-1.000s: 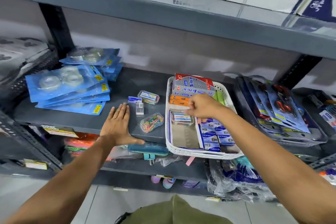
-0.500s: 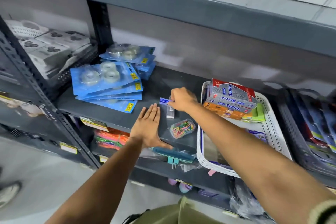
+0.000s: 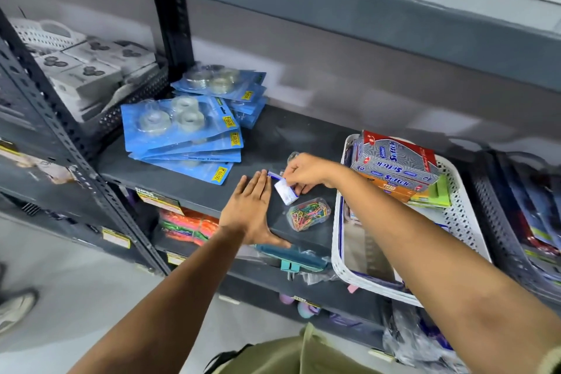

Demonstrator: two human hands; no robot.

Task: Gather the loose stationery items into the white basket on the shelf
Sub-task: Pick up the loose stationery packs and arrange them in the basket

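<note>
The white basket (image 3: 461, 222) sits at the right of the grey shelf (image 3: 267, 136), holding Softek boxes (image 3: 394, 161) and green packs. My right hand (image 3: 306, 171) is closed on a small white-and-blue box (image 3: 285, 191), tilting it up off the shelf, left of the basket. A clear case of coloured paper clips (image 3: 308, 213) lies just in front of it. Another small clear case (image 3: 293, 156) peeks out behind my right hand. My left hand (image 3: 253, 209) rests flat on the shelf's front edge, fingers together, holding nothing.
Blue carded tape packs (image 3: 182, 130) are fanned out at the shelf's left. A dark perforated tray (image 3: 516, 222) stands right of the basket. A teal item (image 3: 291, 258) and neon packs (image 3: 188, 225) lie on the shelf below. Someone's shoe (image 3: 12, 310) shows on the floor at left.
My right hand left the basket, reached left across the shelf and took hold of the small white-and-blue box, now tilted up. My left hand stayed flat on the shelf edge.
</note>
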